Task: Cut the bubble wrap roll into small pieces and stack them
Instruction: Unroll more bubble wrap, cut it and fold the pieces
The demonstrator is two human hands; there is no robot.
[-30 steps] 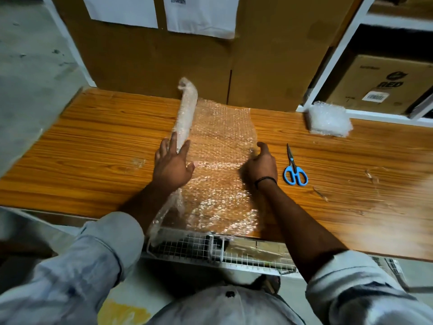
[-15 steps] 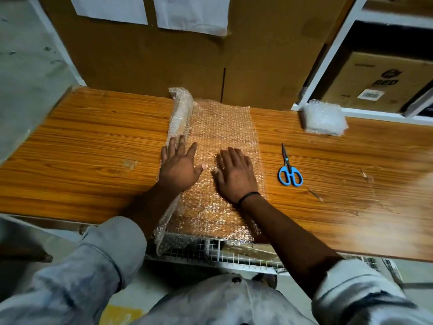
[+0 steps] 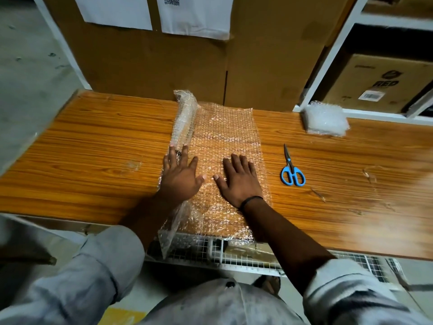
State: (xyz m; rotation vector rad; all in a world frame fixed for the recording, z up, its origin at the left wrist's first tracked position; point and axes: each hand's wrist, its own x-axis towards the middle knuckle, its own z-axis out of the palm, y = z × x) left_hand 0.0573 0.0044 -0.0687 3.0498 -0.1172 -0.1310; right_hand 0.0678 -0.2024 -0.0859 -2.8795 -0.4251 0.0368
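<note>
A clear bubble wrap roll (image 3: 184, 118) lies on the wooden table (image 3: 93, 146), running away from me. Its unrolled sheet (image 3: 225, 134) spreads flat to the right of the roll and hangs over the table's near edge. My left hand (image 3: 180, 177) presses flat on the roll's near part, fingers spread. My right hand (image 3: 240, 179) lies flat on the sheet, fingers apart, a black band on the wrist. Blue-handled scissors (image 3: 291, 170) rest shut on the table to the right of the sheet. A stack of cut bubble wrap pieces (image 3: 324, 118) sits at the back right.
Large cardboard boxes (image 3: 164, 66) stand right behind the table. A white shelf frame (image 3: 328, 55) holds another box (image 3: 379, 85) at the back right. A wire rack (image 3: 234, 252) sits under the table's near edge. Concrete floor lies to the left.
My right hand moved from the sheet's right edge onto its middle and flattened out. My left hand shifted slightly and spread flat. The roll's far end settled down onto the table.
</note>
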